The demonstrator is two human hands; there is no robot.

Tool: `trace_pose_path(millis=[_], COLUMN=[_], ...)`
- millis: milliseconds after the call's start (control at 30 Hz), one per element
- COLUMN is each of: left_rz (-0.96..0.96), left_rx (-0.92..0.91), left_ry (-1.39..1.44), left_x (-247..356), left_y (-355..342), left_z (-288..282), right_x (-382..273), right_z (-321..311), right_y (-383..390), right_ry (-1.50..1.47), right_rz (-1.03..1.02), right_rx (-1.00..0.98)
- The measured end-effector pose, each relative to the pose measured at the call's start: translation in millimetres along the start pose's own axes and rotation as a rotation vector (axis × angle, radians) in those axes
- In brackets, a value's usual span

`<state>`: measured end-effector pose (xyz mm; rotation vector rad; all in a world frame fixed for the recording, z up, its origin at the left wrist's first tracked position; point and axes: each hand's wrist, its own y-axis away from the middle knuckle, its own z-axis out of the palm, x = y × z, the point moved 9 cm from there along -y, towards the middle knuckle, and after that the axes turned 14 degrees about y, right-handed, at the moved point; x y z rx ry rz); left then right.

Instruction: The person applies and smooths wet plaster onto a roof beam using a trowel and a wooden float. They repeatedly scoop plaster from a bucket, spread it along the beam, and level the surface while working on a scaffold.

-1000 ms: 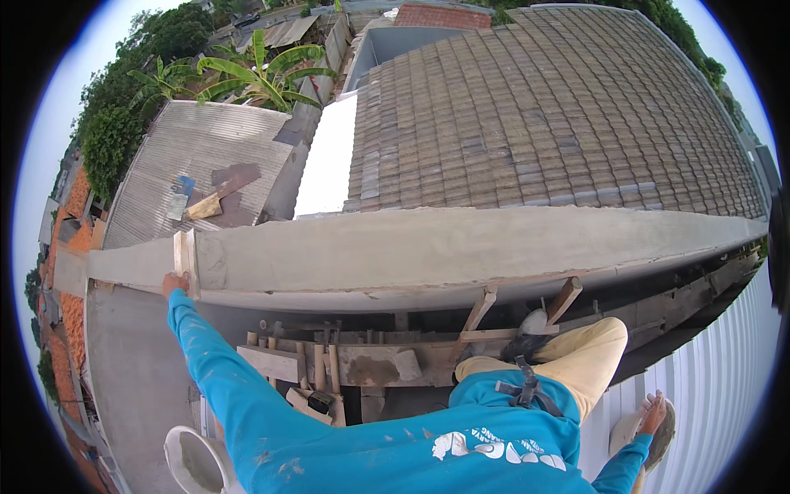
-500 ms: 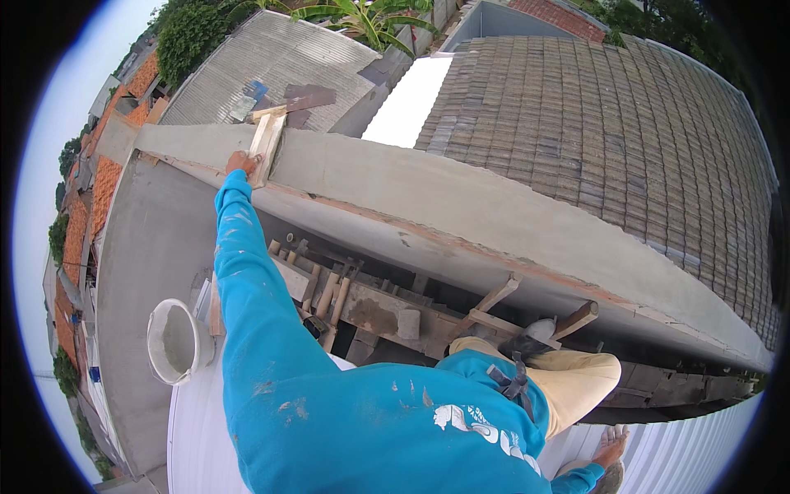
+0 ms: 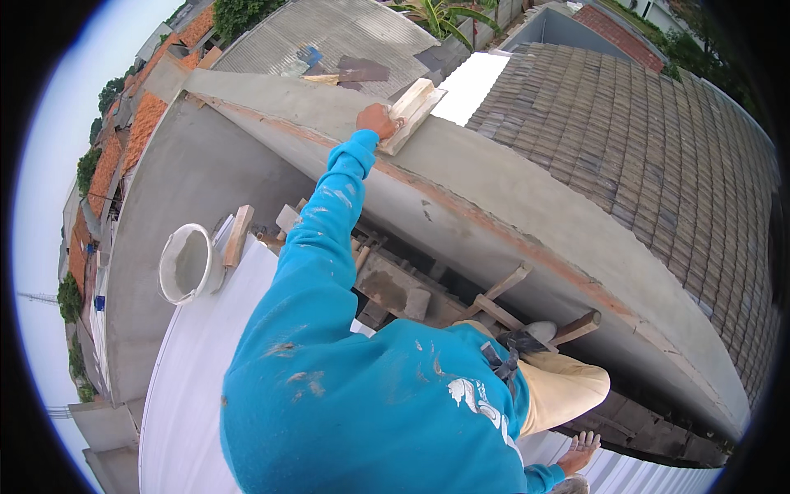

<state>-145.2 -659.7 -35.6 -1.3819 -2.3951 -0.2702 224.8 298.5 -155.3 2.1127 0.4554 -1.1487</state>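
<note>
My left hand [image 3: 378,121], at the end of a long blue sleeve, is closed around a wooden plastering float [image 3: 410,115]. The float lies across the top of a grey plastered wall [image 3: 494,165], its far end at the wall's outer edge. Low on the right, my right hand [image 3: 581,451] has its fingers stretched out and holds nothing. It is beside the white corrugated sheeting [image 3: 634,473]; whether it presses on it, I cannot tell. My bent leg in tan trousers [image 3: 564,389] is beside a dark gap along the wall.
A white bucket [image 3: 216,272] stands at the left beside a short wooden piece [image 3: 239,235]. Timber props [image 3: 580,327] and planks fill the gap below the wall. Beyond it lie a tiled roof [image 3: 609,148] and a grey corrugated roof [image 3: 329,37] with loose scraps.
My left hand has moved the float rightward along the wall top, away from the far left corner. The view has shifted too. My right hand stays low at the right with its fingers spread.
</note>
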Motion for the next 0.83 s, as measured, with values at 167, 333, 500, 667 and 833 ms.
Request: trace_pose_path(millis=[167,333,500,667,833], left_rz=[0.274,0.341,-0.034,-0.308,-0.328], left_rx=[0.015,0.241,0.362,0.192,0.051], left_ry=[0.072,0.183,-0.02,-0.176,-0.264], left_x=[119.4,116.7,-74.7,-214.0,-266.2], left_y=[90.6,92.5,13.6,-35.4,-63.8], left_z=[43.8,-6.2,-94.3,-123.6,-107.0], right_x=[-12.4,-27.3,-40.1,-49.6,-56.8], right_z=[8.4,-17.1,-13.0,-2.6,-1.9], right_y=[10.1,6.6,-8.4,7.8,16.5], right_ry=[0.027,0.026,0.044,0.065,0.098], right_rz=[0.005,-0.036,-0.076,-0.048,-0.034], right_rx=[0.02,0.071,0.037,0.05,0.002])
